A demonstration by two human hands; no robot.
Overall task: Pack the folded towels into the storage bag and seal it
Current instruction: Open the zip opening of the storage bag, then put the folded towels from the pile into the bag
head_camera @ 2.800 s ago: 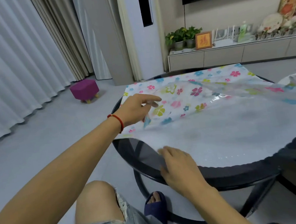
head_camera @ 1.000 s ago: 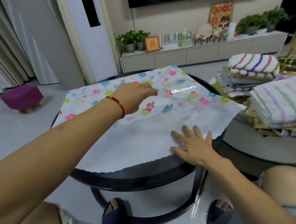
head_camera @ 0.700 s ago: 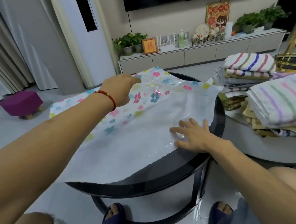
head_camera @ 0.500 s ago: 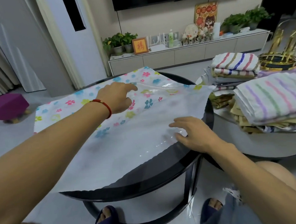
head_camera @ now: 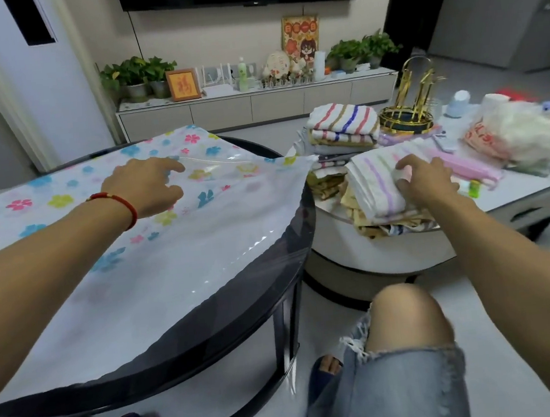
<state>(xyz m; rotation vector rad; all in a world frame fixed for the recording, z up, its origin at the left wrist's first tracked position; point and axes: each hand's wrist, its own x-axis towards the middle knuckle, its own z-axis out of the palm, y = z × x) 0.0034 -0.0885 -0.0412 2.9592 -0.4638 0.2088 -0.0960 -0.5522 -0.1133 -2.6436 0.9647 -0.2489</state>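
Note:
A flat plastic storage bag (head_camera: pixel 176 252) with a flower print lies spread over the round dark glass table (head_camera: pixel 292 260). My left hand (head_camera: pixel 149 184) pinches the clear upper layer of the bag near its far edge and holds it slightly raised. My right hand (head_camera: pixel 426 177) rests on top of the nearest pile of folded towels (head_camera: pixel 371 184), white with purple stripes, on the white table (head_camera: pixel 407 255) to the right; its fingers curl over the towel's fold. A second towel pile (head_camera: pixel 343 126) with red, blue and tan stripes stands behind it.
A gold wire rack (head_camera: pixel 409 109) stands behind the towels. A plastic shopping bag (head_camera: pixel 510 136), a pink cloth (head_camera: pixel 466 167) and small bottles crowd the white table's right side. A low TV cabinet (head_camera: pixel 256 105) with plants lines the far wall. My knees and slippers are below.
My right hand left the storage bag and moved right onto the striped towel pile. My left hand kept its hold on the bag's upper layer. The view swung to the right.

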